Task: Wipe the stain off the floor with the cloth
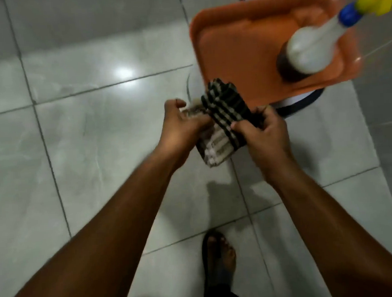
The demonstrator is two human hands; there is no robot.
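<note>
A folded cloth (225,114) with dark and pale stripes is held in the air between both hands, above the grey tiled floor (93,136). My left hand (184,123) grips its left side, fingers curled over the pale part. My right hand (262,130) pinches its right edge near the dark stripes. The cloth's lower end hangs down between my wrists. A thin dark curved mark (188,86) lies on the floor just beyond the cloth, beside a tile joint. Whether this mark is the stain, I cannot tell.
An orange tray (236,42) stands at the upper right on a white stand with a dark rim (302,101). On it stands a white spray bottle (310,47) with a blue and yellow head. My foot in a dark sandal (217,257) is on the tiles below.
</note>
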